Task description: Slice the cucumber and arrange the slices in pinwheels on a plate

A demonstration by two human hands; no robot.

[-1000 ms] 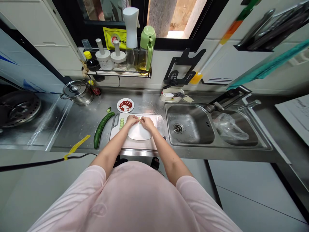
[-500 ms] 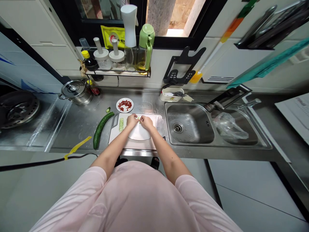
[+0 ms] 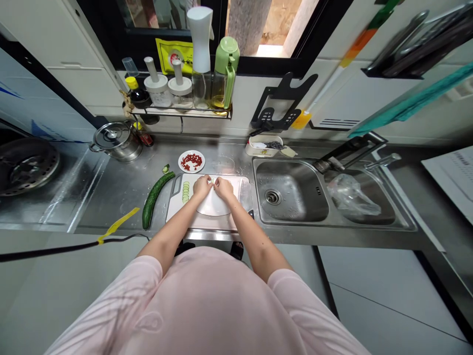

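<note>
My left hand (image 3: 202,186) and my right hand (image 3: 223,188) meet fingertip to fingertip over a white plate (image 3: 213,206) on the cutting board (image 3: 177,209). Both are closed in a pinch around something small and pale, too small to name. A row of thin cucumber slices (image 3: 185,192) lies on the board, left of my left hand. Beside the board on the left is a long green cucumber (image 3: 154,197), with small cut cucumber ends (image 3: 165,169) above it. Behind the board stands a small white plate (image 3: 183,163) holding chopped red pieces.
To the right is a double sink (image 3: 295,190) with a plastic bag (image 3: 349,195) in it. A lidded pot (image 3: 120,143) stands back left, under a rack of bottles (image 3: 181,112). A dark handle (image 3: 251,214) shows at the board's right edge.
My hands stay together in nearly the same place, with slight finger movement at the small piece. The view has shifted very slightly.
</note>
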